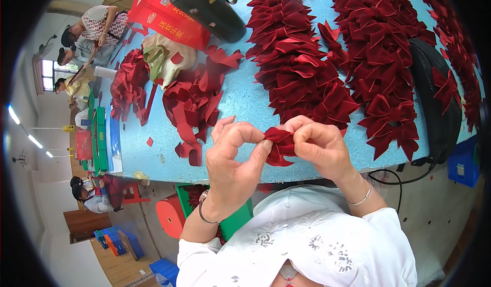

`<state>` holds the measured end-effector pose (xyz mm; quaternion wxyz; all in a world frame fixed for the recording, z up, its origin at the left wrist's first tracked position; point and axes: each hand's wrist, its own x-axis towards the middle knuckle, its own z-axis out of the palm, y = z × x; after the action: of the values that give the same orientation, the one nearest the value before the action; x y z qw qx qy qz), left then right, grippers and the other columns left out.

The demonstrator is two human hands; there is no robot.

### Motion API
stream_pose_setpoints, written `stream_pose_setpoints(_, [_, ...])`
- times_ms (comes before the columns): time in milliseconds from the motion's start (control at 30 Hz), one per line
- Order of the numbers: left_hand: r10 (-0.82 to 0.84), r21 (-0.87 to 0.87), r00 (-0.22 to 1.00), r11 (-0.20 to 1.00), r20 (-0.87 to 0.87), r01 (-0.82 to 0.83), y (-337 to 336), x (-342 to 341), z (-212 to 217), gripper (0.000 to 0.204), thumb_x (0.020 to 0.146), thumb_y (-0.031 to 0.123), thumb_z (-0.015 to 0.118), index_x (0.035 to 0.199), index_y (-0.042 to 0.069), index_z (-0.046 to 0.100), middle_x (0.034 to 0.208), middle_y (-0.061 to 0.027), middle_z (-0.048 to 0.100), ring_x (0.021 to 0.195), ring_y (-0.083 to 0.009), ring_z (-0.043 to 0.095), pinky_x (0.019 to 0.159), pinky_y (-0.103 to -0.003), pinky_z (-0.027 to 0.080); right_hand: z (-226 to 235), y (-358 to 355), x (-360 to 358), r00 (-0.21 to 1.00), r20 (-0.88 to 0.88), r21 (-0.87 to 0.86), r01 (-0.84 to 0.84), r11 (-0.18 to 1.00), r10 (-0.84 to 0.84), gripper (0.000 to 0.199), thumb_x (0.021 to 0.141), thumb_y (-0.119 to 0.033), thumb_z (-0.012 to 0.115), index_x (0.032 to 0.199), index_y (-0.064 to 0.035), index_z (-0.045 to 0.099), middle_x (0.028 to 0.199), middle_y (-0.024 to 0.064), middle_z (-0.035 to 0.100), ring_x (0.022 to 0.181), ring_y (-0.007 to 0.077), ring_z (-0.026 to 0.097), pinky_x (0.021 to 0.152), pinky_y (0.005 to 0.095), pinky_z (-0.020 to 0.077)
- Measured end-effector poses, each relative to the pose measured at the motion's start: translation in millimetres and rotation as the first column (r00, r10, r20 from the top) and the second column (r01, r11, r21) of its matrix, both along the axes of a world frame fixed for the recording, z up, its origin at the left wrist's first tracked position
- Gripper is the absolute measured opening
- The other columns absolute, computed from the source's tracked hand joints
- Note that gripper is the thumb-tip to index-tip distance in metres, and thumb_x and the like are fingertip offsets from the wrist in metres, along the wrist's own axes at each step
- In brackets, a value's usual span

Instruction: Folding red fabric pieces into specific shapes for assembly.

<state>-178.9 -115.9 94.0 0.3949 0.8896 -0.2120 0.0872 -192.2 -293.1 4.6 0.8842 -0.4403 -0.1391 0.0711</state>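
Between my two hands, a dark red velvet bow [280,146] is held just above the table's near edge. Thumb and forefinger of my left hand [236,156] pinch its left side. My right hand [323,146] grips the other side with bent fingers close to the knot. Beyond them lies a long row of finished red bows [291,67], with a second thick row [378,57] to its right. Left of the rows, a heap of loose red ribbon strips [192,103] lies on the blue table [238,103].
A dark tumbler [207,11] and a red bag [163,18] stand at the back left, near a pale cloth [171,57]. At the right lies a black bag [434,103] with a cable. Below the table are a green crate [238,218] and a red roll [170,215]. Other people sit far left.
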Motion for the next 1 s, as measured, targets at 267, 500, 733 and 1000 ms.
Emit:
stream_pose_setpoints(267, [0.014,0.004,1.0,1.0,-0.021,-0.014,2,3,-2,0.014,0.073,0.002,0.073,0.077,0.006,0.06,0.069,-0.0023,0.062,0.069,-0.0178,0.059,0.095,-0.043,0.037,5,6,1,0.857,0.44,-0.352,0.44,0.826,-0.269,0.018,0.07,0.004,0.071,0.084,0.0003,0.059,0.095,0.0111,0.06,0.099,0.0276,0.058,0.088,0.0367,0.046])
stream_pose_setpoints(500, [-0.002,-0.022,0.993,1.0,-0.119,0.0,3,3,-2,0.011,0.076,0.001,0.072,0.077,0.002,0.061,0.07,0.0001,0.062,0.071,-0.0108,0.058,0.101,-0.043,0.035,8,8,1,0.792,0.539,-0.375,0.53,0.761,-0.286,0.018,0.073,0.0,0.074,0.084,-0.0001,0.06,0.09,0.0108,0.061,0.091,0.0266,0.059,0.08,0.0347,0.0479])
stream_pose_setpoints(733, [-0.027,0.002,0.991,1.0,-0.134,0.027,1,3,-3,0.011,0.075,0.001,0.072,0.077,0.002,0.061,0.07,-0.0008,0.063,0.07,-0.0111,0.058,0.1,-0.044,0.036,5,9,3,0.804,0.494,-0.362,0.535,0.763,-0.329,0.012,0.077,-0.003,0.072,0.084,0.0,0.063,0.08,0.0076,0.059,0.071,0.0186,0.055,0.064,0.0294,0.0453])
stream_pose_setpoints(1000, [-0.016,-0.005,0.991,1.0,-0.136,0.016,1,5,-2,0.011,0.075,0.001,0.072,0.076,0.001,0.061,0.07,-0.0014,0.063,0.07,-0.0113,0.058,0.1,-0.044,0.036,6,1,4,0.996,-0.033,-0.069,0.083,0.994,-0.085,0.015,0.076,-0.005,0.074,0.081,0.0032,0.062,0.084,0.0074,0.061,0.08,0.013,0.053,0.066,0.0245,0.0431])
